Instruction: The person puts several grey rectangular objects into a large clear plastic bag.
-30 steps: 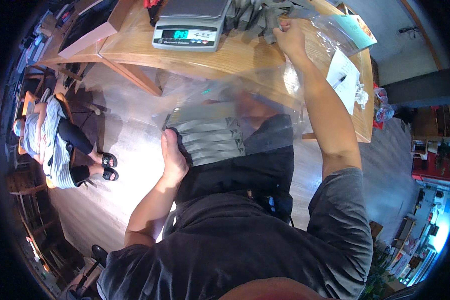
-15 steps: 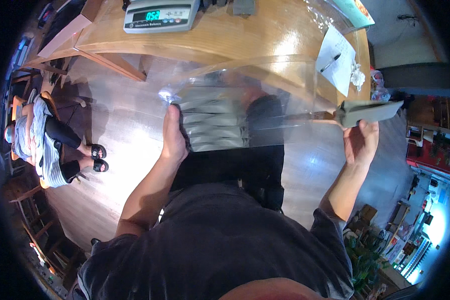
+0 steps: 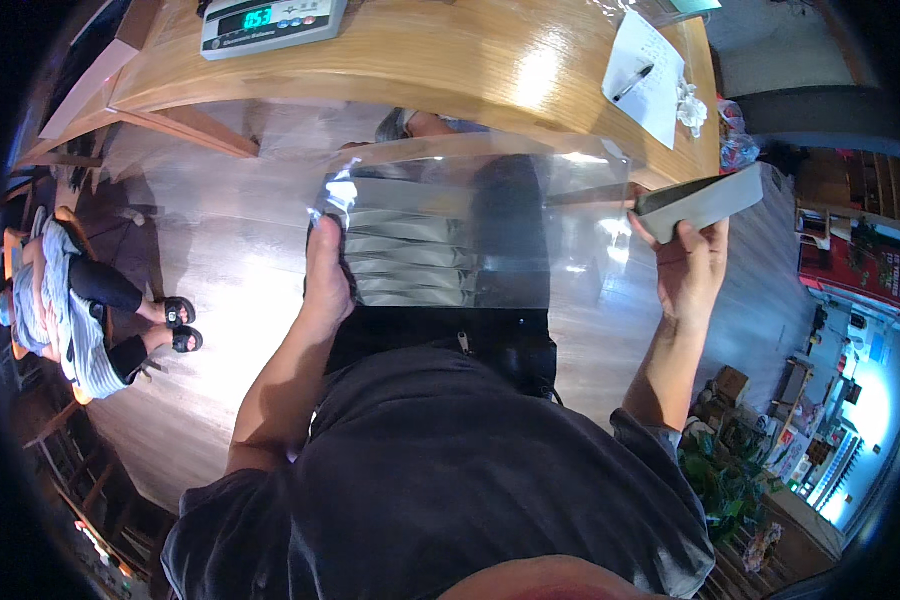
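Note:
My left hand grips the left end of a clear plastic bag, thumb on top and the other fingers hidden beneath. Inside, several flat grey packets lie in a row of overlapping folds near that hand. The bag's right part holds none of them and stretches toward my right hand. That hand is closed around a similar grey flat box, held tilted beside the bag's right end. Whether the box touches the bag I cannot tell.
A wooden table crosses the far side, with a digital scale at its left. Paper, a pen and crumpled tissue lie at its right. A seated person is at the left.
The grey box in my right hand has turned, showing more of its broad side. The bag is spread flatter. The whole view has shifted, with the table moving up and left.

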Motion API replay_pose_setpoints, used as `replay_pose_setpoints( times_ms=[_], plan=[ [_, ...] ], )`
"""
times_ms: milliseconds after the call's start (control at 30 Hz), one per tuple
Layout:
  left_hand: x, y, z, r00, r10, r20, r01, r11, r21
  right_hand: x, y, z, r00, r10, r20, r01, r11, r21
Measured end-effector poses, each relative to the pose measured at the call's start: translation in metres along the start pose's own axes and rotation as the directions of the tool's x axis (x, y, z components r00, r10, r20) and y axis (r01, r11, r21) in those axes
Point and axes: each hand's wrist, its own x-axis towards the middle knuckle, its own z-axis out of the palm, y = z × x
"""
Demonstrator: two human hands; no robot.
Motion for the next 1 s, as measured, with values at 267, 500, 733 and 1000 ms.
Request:
replay_pose_setpoints(
  times_ms=[267, 500, 733, 1000],
  plan=[
    [0.001, 0.011, 0.002, 0.992, -0.127, -0.004, 0.126, 0.985, -0.122, -0.015, 0.003, -0.005, 0.983, 0.033, 0.179, 0.077, 0.814, -0.576],
    [0.001, 0.014, 0.003, 0.985, -0.160, 0.059, 0.165, 0.981, -0.097, -0.003, 0.003, -0.019, 0.902, 0.245, 0.356, 0.097, 0.689, -0.718],
    [0.003, 0.011, -0.003, 0.960, -0.261, 0.103, 0.268, 0.962, -0.061, -0.006, 0.006, 0.002, 0.822, 0.405, 0.400, -0.254, 0.890, -0.380],
    [0.001, 0.011, 0.004, 0.961, -0.253, 0.107, 0.262, 0.962, -0.080, -0.014, 0.021, -0.006, 0.738, 0.496, 0.457, -0.387, 0.867, -0.316]
  ],
)
